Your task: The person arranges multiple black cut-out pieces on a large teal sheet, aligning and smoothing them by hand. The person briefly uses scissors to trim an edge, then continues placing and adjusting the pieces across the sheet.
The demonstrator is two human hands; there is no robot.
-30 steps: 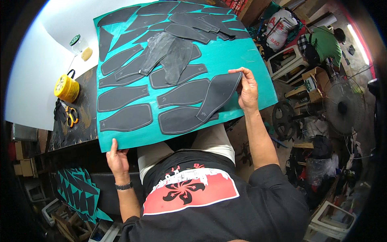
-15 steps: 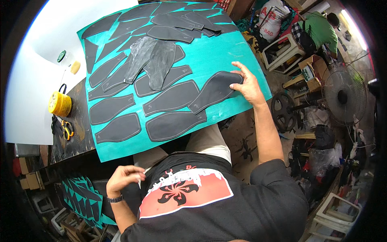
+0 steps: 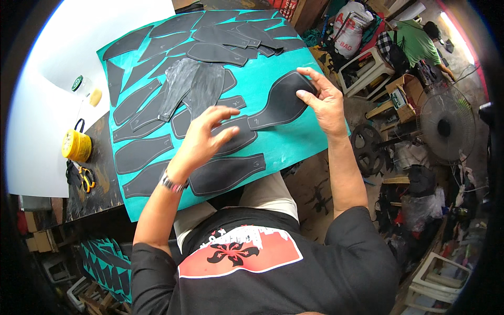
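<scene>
My right hand (image 3: 328, 105) pinches the wide end of a black, leather-like cut piece (image 3: 286, 100) between thumb and fingers. The piece bends upward there, and its narrow end rests near the other pieces. My left hand (image 3: 205, 137), a watch on its wrist, hovers with fingers apart over the black pieces and holds nothing. Below it lies a flat black piece (image 3: 226, 173) with a pale line along its edge. Greyish worn pattern pieces (image 3: 191, 84) lie beyond my left hand. Everything rests on a teal sheet (image 3: 262, 58), which carries several more black pieces.
Left of the sheet, a yellow tub (image 3: 76, 145) and orange-handled scissors (image 3: 85, 179) lie on a dark tabletop (image 3: 105, 157). A jar with a green lid (image 3: 79, 84) stands on white sheeting. A fan (image 3: 446, 126) and plastic stools (image 3: 362, 76) stand at the right.
My left hand has risen from near my lap to above the black pieces, its fingers spreading. My right hand has lifted the wide end of its piece slightly.
</scene>
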